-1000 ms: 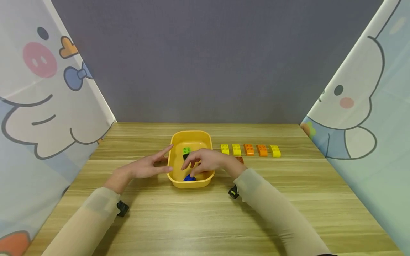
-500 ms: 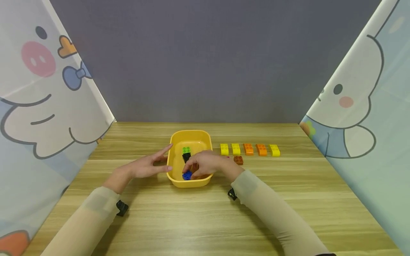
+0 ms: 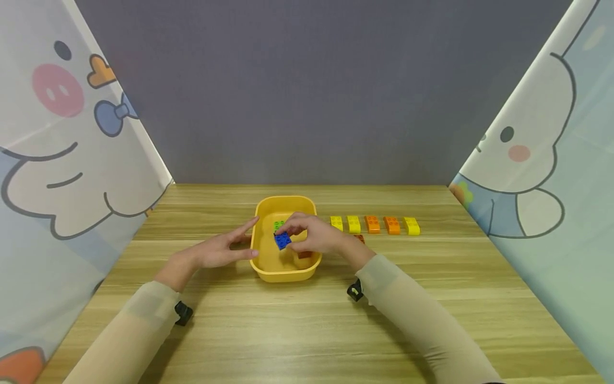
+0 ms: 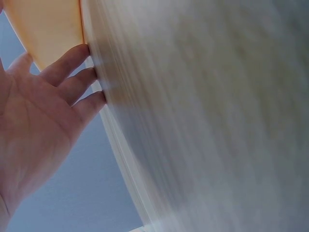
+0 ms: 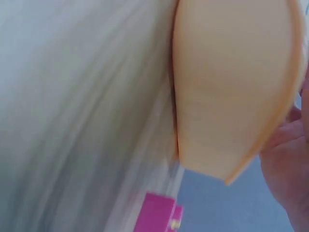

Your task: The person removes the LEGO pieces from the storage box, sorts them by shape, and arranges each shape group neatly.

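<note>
My right hand (image 3: 312,234) pinches a blue toy brick (image 3: 282,240) between thumb and fingers, above the inside of a yellow plastic bin (image 3: 275,265). Below it in the bin lie a green brick (image 3: 279,225), partly covered, and a reddish-brown brick (image 3: 304,255) beside the right wall. With fingers spread and straight, my left hand (image 3: 216,250) touches the bin's left side. The left wrist view shows that palm (image 4: 38,111) and its fingertips at the table against the bin wall (image 4: 53,24). The right wrist view hides the blue brick behind the bin (image 5: 231,87).
To the bin's right, a row of yellow bricks (image 3: 353,224) and orange bricks (image 3: 372,224) stands on the wooden table (image 3: 288,330). A brown brick (image 3: 360,239) sits nearer, half behind the right wrist. A magenta brick (image 5: 155,212) shows in the right wrist view. A grey panel (image 3: 307,96) rises behind.
My right hand has taken hold of the blue brick near the front of the bin and raised it up and away from the front wall. The left hand has stayed in place.
</note>
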A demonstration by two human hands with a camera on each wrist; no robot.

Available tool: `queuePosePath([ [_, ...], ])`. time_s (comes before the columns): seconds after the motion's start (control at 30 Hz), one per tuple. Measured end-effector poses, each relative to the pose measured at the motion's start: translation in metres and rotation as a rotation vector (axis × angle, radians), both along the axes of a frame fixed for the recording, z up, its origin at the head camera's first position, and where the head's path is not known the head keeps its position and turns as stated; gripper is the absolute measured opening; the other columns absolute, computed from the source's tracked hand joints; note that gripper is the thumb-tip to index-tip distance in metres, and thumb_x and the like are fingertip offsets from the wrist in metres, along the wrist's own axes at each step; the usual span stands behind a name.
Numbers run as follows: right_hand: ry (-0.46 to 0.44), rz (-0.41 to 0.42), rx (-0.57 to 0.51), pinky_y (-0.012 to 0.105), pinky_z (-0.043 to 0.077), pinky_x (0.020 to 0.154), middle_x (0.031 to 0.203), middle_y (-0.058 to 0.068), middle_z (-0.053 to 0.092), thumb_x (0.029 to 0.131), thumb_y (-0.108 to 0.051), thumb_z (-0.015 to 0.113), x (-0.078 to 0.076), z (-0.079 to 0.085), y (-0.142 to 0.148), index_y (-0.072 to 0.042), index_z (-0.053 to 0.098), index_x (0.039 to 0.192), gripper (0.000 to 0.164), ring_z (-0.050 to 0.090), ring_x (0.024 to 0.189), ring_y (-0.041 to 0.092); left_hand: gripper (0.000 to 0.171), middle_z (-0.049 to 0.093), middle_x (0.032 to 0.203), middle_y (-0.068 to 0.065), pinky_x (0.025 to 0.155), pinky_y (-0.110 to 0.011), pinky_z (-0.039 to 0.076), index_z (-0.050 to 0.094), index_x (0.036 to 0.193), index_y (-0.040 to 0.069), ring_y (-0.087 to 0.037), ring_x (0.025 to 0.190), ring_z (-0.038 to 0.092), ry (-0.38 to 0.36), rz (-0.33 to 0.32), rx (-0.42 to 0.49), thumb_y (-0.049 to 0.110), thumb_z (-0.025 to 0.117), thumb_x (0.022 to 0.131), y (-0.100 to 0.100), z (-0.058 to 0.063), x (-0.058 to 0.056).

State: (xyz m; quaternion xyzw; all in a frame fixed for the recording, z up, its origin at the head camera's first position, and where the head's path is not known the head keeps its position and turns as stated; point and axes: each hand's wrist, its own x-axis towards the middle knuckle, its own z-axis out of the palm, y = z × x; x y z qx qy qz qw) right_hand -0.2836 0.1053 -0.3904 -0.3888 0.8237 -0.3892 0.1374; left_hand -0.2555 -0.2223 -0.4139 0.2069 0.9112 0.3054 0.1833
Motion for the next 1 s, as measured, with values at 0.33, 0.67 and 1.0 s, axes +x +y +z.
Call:
queuePosePath([
  [0.33, -0.076, -0.107, -0.168, 0.034, 0.066, 0.096, 0.141, 0.013, 0.060, 0.101, -0.002, 0.077, 0.000, 0.008, 0.045, -0.008, 0.072, 0.137, 0.037, 0.076, 0.121, 0.032, 0.099, 0.047, 0.171, -0.020, 0.127, -0.080, 0.025, 0.004, 0.177, 0.042, -0.052, 0.160, 0.039, 0.009, -0.008, 0.008, 0.067, 0.065, 0.103, 0.000, 0.004, -0.001],
  [0.67, -0.070, -0.267, -0.198, 0.029, 0.065, 0.091, 0.136, 0.019, 0.069, 0.100, -0.004, 0.080, 0.006, 0.004, 0.102, -0.004, 0.070, 0.140, 0.041, 0.075, 0.110, 0.024, 0.098, 0.048, 0.171, -0.018, 0.127, -0.081, 0.025, 0.004, 0.177, 0.044, -0.051, 0.161, 0.038, 0.007, -0.005, -0.005, 0.068, 0.065, 0.103, 0.001, 0.002, 0.001],
  [1.0, -0.153, -0.439, -0.209, 0.026, 0.066, 0.090, 0.143, 0.027, 0.067, 0.103, -0.010, 0.079, 0.015, -0.009, 0.166, 0.001, 0.063, 0.148, 0.049, 0.073, 0.109, 0.007, 0.098, 0.048, 0.171, -0.018, 0.127, -0.081, 0.024, 0.005, 0.177, 0.043, -0.051, 0.161, 0.039, 0.012, 0.003, 0.000, 0.068, 0.065, 0.103, 0.001, 0.000, 0.001],
])
